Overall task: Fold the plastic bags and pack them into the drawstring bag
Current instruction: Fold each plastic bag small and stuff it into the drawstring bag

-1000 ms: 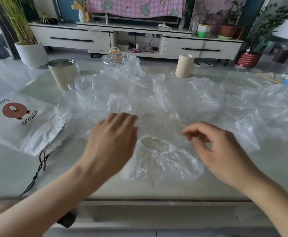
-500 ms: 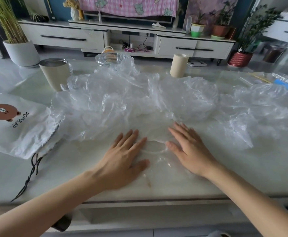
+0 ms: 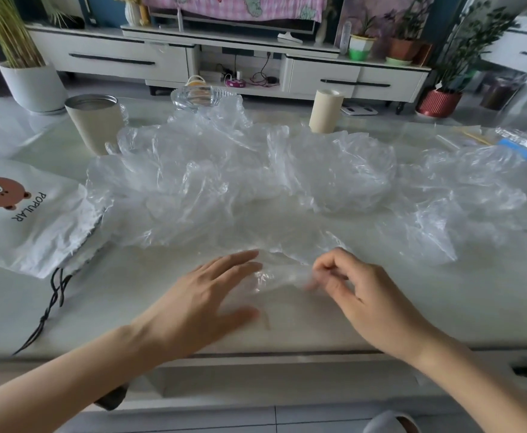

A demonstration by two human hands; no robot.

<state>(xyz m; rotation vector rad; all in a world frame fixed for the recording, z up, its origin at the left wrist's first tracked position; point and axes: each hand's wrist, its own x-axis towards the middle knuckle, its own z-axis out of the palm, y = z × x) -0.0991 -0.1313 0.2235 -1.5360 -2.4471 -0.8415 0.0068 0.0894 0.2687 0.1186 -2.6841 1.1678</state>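
Crumpled clear plastic bags [image 3: 243, 179] lie in a heap across the middle of the pale table [image 3: 115, 307], with another clear bag [image 3: 462, 207] to the right. One clear bag [image 3: 282, 276] lies flattened near the front edge. My left hand [image 3: 206, 298] rests flat on its left part, fingers spread. My right hand [image 3: 365, 295] pinches the bag's right edge between thumb and fingertips. A white drawstring bag [image 3: 34, 220] with a brown bear print lies flat at the left, its black cord [image 3: 48, 314] trailing toward the front edge.
A beige metal cup [image 3: 95, 121] stands back left, a glass dish [image 3: 203, 96] behind the heap, a beige cylinder [image 3: 325, 110] back centre. Blue-edged packaging [image 3: 524, 148] lies far right. A TV cabinet and potted plants stand beyond the table.
My right hand has gone from flat on the bag to pinching its right edge and lifting it slightly. My left hand stays pressed flat on the bag.
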